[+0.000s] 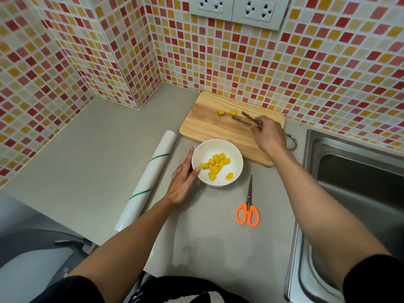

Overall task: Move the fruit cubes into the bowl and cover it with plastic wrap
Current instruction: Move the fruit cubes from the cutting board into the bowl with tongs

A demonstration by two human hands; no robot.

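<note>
The right hand (270, 136) has its grip pinched on thin metal tongs (246, 119), whose tips stand slightly apart and hold nothing, just right of the two yellow cubes (227, 112) left on the far part of the wooden board (209, 123). The board is pale, grained and round-cornered, with a metal ring (291, 142) at its right end. The left hand (182, 182) lies flat with straight fingers against the left side of the round white bowl (217, 162), thumb touching the rim; it grasps nothing. The glossy bowl sits just near of the board and holds a heap of cubes (215, 166). A long white roll (146, 182) of wrap with green stripes lies on the grey bench (87, 149) to the left, apart from the hand. Orange-handled scissors (248, 206) lie shut to the near right of the bowl. A steel sink (349, 193) bounds the bench on the right; tiled walls (306, 62) close the far side.
</note>
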